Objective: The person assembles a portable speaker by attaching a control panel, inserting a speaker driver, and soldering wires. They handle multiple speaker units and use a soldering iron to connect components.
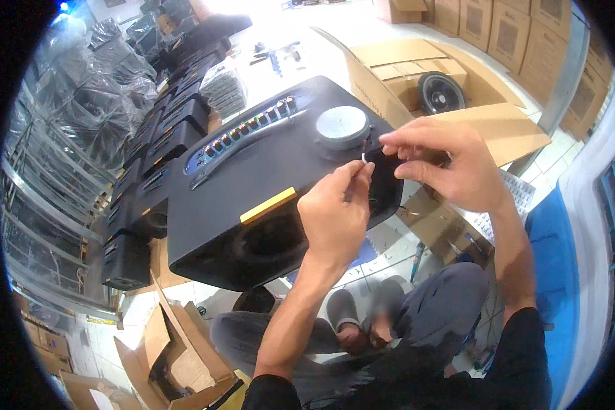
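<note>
A black speaker cabinet point(266, 147) lies in front of me, with a row of knobs on its control panel point(246, 130) facing up. A round grey speaker driver point(342, 126) rests on its right end, with thin dark wire beside it. Next to that driver, my left hand point(335, 215) pinches a small white-tipped wire point(364, 158) between thumb and fingers. My right hand point(451, 164) hovers just right of it, fingers bent and thumb apart, with nothing visible between them. A yellow strip point(269, 206) sits along the cabinet's near edge.
An open cardboard box point(383, 58) at the far right holds a round black speaker point(441, 93). More black cabinets point(174, 140) line up on the left. Another open box point(174, 355) stands at lower left. Tools lie on cardboard point(451, 229) beside my knee.
</note>
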A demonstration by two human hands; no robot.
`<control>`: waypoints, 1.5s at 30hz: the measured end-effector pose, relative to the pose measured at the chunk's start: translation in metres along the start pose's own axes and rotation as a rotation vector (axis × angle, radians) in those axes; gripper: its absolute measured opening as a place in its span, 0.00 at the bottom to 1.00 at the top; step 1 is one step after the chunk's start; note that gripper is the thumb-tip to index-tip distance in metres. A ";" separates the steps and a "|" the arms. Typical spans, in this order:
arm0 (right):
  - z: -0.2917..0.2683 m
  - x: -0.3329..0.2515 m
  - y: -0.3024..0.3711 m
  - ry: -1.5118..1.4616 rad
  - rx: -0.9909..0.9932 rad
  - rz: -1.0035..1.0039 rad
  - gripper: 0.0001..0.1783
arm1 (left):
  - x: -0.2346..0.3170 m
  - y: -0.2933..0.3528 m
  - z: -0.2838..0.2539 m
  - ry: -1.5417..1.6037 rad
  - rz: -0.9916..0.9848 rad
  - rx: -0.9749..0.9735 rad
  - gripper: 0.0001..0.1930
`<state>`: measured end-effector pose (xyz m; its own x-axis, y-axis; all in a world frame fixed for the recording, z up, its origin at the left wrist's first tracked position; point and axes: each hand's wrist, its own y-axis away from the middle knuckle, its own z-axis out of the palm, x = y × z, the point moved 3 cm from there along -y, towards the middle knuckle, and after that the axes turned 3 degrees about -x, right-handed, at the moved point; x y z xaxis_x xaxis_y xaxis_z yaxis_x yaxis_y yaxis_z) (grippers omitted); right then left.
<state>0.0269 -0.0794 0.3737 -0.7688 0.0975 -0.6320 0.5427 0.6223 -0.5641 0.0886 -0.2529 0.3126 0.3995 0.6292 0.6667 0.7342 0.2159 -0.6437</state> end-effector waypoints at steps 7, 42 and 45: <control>-0.004 0.020 -0.023 0.046 -0.063 0.083 0.12 | 0.007 -0.012 0.018 -0.163 0.217 0.030 0.06; 0.019 0.048 -0.045 0.129 0.170 -0.058 0.10 | -0.007 -0.076 -0.026 -0.145 0.127 -0.314 0.31; 0.017 0.053 -0.043 0.096 0.173 -0.025 0.09 | -0.008 -0.074 -0.020 -0.222 0.042 -0.312 0.33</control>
<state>-0.0317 -0.1146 0.3554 -0.8070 0.1626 -0.5678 0.5668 0.4835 -0.6671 0.0423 -0.2892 0.3620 0.3293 0.7862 0.5229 0.8653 -0.0295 -0.5004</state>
